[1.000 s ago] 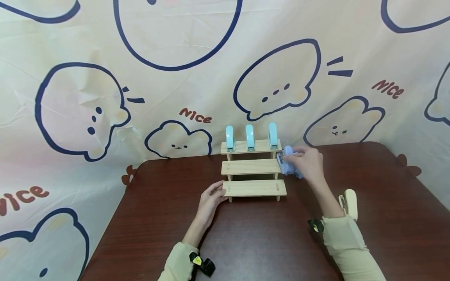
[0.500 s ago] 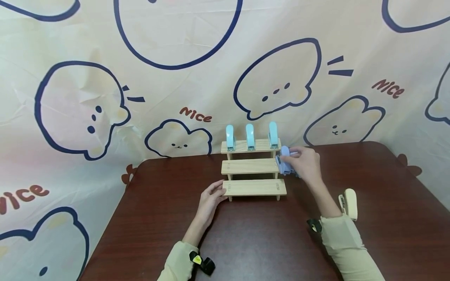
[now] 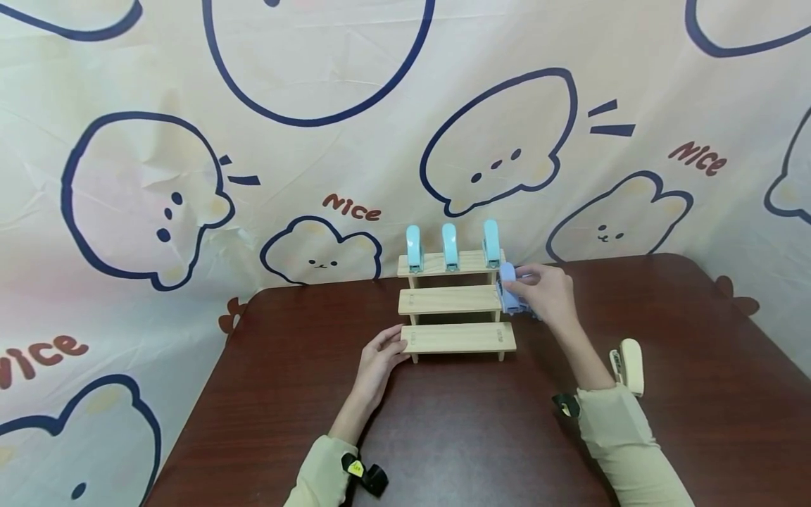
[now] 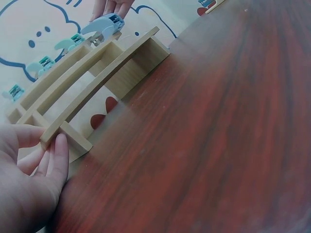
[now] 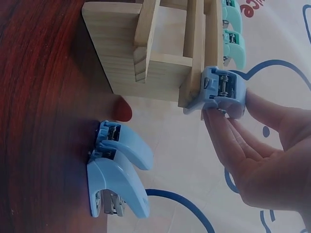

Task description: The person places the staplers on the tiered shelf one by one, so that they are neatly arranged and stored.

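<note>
My left hand (image 3: 376,367) pinches the left end of the lowest step of a three-tier wooden rack (image 3: 459,339); the left wrist view shows the thumb (image 4: 60,155) at its edge. My right hand (image 3: 551,296) holds a periwinkle-blue stapler (image 5: 223,92) between thumb and fingers. That stapler stands at the right end of the middle step and seems to touch it. Three turquoise staplers (image 3: 450,246) stand in a row on the top step. On the table right of the rack, two more blue staplers (image 5: 124,182) sit side by side, mostly hidden behind the right hand in the head view.
A cream stapler (image 3: 630,367) lies on the dark wooden table (image 3: 481,436), beside the right forearm. Behind the table hangs a cloth backdrop (image 3: 355,162) with cartoon drawings, close to the back of the rack.
My right hand has moved slightly left with the blue stapler, bringing it onto the right end of the middle step. The left hand and the rack stay where they were.
</note>
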Demonstrator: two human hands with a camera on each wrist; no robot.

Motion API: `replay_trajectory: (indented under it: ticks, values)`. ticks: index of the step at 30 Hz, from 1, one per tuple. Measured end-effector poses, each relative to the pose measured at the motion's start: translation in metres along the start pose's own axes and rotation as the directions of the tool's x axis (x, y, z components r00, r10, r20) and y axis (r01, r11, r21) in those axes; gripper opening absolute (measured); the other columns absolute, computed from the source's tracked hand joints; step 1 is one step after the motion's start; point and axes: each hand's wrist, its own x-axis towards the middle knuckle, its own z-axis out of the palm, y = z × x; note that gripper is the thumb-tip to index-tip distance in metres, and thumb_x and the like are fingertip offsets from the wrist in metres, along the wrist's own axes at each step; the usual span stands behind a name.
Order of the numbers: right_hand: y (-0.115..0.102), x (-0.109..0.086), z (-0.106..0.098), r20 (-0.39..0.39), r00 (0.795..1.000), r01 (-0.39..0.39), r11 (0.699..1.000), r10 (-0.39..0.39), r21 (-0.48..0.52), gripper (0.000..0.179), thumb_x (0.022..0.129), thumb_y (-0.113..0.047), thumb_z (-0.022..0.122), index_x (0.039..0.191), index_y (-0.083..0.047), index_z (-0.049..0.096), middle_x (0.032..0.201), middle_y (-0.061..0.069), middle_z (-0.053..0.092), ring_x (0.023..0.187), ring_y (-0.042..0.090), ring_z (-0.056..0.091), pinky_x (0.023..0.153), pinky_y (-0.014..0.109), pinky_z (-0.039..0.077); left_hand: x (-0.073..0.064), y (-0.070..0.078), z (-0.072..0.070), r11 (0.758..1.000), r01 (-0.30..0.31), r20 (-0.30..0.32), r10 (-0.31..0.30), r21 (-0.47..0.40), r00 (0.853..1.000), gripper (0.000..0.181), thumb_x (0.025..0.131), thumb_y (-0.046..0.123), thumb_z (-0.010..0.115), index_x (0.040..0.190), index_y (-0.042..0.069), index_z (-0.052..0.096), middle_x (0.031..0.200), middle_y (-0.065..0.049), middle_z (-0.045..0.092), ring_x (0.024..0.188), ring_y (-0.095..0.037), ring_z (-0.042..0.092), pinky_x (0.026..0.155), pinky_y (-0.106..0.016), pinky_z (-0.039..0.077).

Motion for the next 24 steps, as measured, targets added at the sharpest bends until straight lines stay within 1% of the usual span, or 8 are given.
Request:
replay_trajectory:
  ticks: [6,10,12,17,22,24]
  values:
    - [0.003,0.002,0.002,0.005,1.000,-0.028,0.999,0.028,0.033,0.040,0.096,-0.020,0.077,0.125,0.006,0.069,0.117,0.029,0.071,0.104,0.041,0.072,0.084,0.048,0.061,0.000,0.001,0.001,1.000,-0.002,-0.005,0.002,-0.004,1.000,0.047,0.099,0.000,0.062,0.142,-0.013,0.051,0.126,-0.020,0.063,0.097,-0.014,0.067,0.082,-0.026,0.057]
    - [0.003,0.003,0.001,0.011,1.000,-0.027,0.999,0.027,0.042,0.041,0.096,-0.021,0.077,0.125,0.006,0.069,0.119,0.029,0.070,0.105,0.042,0.071,0.085,0.049,0.061,-0.001,0.000,0.001,1.000,-0.008,-0.007,0.008,-0.002,1.000,0.046,0.099,0.000,0.062,0.142,-0.014,0.051,0.126,-0.022,0.063,0.096,-0.013,0.066,0.082,-0.026,0.057]
    - [0.004,0.003,-0.001,0.017,1.000,-0.018,0.999,0.017,0.042,0.041,0.096,-0.022,0.076,0.125,0.007,0.069,0.119,0.029,0.070,0.102,0.042,0.072,0.085,0.050,0.061,-0.001,0.000,0.001,1.000,-0.003,-0.011,0.003,-0.007,1.000,0.046,0.098,0.000,0.062,0.142,-0.013,0.051,0.126,-0.021,0.063,0.097,-0.014,0.067,0.082,-0.026,0.057]
    - [0.008,0.001,-0.011,0.013,1.000,-0.006,0.997,0.005,0.074,0.044,0.100,-0.030,0.072,0.127,0.005,0.069,0.116,0.027,0.072,0.093,0.041,0.074,0.082,0.046,0.061,0.000,-0.002,0.001,1.000,0.006,-0.007,-0.006,-0.012,1.000,0.047,0.098,-0.001,0.060,0.143,-0.013,0.051,0.125,-0.019,0.063,0.098,-0.014,0.066,0.083,-0.026,0.057]
    - [0.015,0.002,-0.025,-0.009,1.000,-0.024,0.993,0.025,0.117,0.053,0.104,-0.040,0.063,0.130,0.006,0.067,0.115,0.027,0.072,0.100,0.041,0.073,0.088,0.050,0.060,0.000,-0.001,0.001,1.000,-0.002,-0.006,0.002,-0.012,1.000,0.046,0.098,-0.002,0.060,0.142,-0.013,0.052,0.123,-0.019,0.064,0.096,-0.014,0.067,0.082,-0.026,0.057]
    - [0.019,0.003,-0.031,-0.018,0.999,-0.029,0.991,0.032,0.132,0.053,0.105,-0.040,0.060,0.130,0.006,0.066,0.115,0.028,0.071,0.104,0.041,0.072,0.088,0.047,0.059,-0.001,0.000,0.000,1.000,-0.003,-0.009,0.003,-0.013,1.000,0.046,0.098,-0.001,0.061,0.142,-0.013,0.052,0.122,-0.018,0.064,0.095,-0.014,0.067,0.082,-0.026,0.057]
